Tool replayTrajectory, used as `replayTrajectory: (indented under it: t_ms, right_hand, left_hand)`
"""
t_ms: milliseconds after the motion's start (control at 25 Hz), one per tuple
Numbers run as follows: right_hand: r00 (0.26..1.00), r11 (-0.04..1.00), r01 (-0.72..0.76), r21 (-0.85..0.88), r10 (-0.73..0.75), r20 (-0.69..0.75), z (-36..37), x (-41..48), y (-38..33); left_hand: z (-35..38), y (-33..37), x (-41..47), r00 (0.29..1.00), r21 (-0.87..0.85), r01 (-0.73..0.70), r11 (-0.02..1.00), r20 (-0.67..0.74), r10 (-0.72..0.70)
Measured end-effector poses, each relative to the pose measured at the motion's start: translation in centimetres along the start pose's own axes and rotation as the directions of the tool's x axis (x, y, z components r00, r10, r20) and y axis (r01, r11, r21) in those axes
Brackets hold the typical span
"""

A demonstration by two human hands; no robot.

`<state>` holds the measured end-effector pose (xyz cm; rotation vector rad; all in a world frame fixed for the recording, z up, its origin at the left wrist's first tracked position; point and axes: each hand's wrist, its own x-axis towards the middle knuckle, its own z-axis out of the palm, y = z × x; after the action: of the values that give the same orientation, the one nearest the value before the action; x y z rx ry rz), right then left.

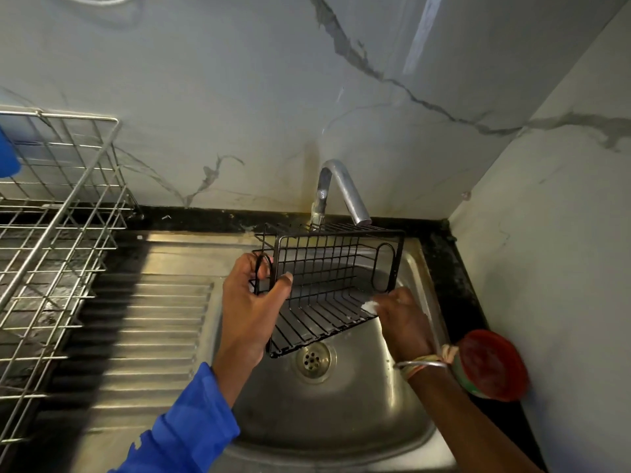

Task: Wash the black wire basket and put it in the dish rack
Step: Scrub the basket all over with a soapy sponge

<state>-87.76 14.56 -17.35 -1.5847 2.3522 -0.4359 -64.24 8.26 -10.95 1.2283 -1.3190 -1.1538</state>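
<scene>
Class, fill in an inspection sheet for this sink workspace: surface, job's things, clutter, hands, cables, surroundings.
Surface: stainless steel sink with ribbed drainboard, in a black counter.
Job's things: black wire basket held tilted over the sink; silver wire dish rack to its left.
Clutter: red-lidded round container on the counter, right.
Hands: left hand grips the basket's left end; right hand at its lower right corner beside white foam, grip unclear.
Cables: pale loop at top edge, too blurred to tell.
Surroundings: chrome tap, grey-veined marble wall.
</scene>
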Motion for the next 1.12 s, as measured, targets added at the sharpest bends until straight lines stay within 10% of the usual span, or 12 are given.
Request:
replayTrajectory:
  t_ms: [400,600,800,1120]
  right_hand:
    - [0.978,0.991,0.118,-0.069,-0.128,-0.163,-2.6,3.8,0.5]
    - [0.981,0.973,0.170,-0.153,-0.153,0.119,2.8,-3.1,-0.4]
    - [0.970,0.996,0.076,-0.054,-0.086,-0.229,-1.2,2.9,-0.4]
    - [0.842,0.829,0.534,-0.168,-0.539,0.013,3.4,-3.8,3.3]
  left_hand:
    - [0.1,0.5,-1.3,0.998,0.162,0.057,0.985,-0.009,-0.057]
    - [-0.8,0.5,-1.2,0.990,0.160,0.140,0.977,-0.059,-0.132]
    - [-0.7,0.8,-1.7,0.984,0.177,0.176,0.968,-0.029,-0.174]
    - [-0.7,1.4,-1.0,0.981,0.174,0.191,0.966,-0.057,-0.184]
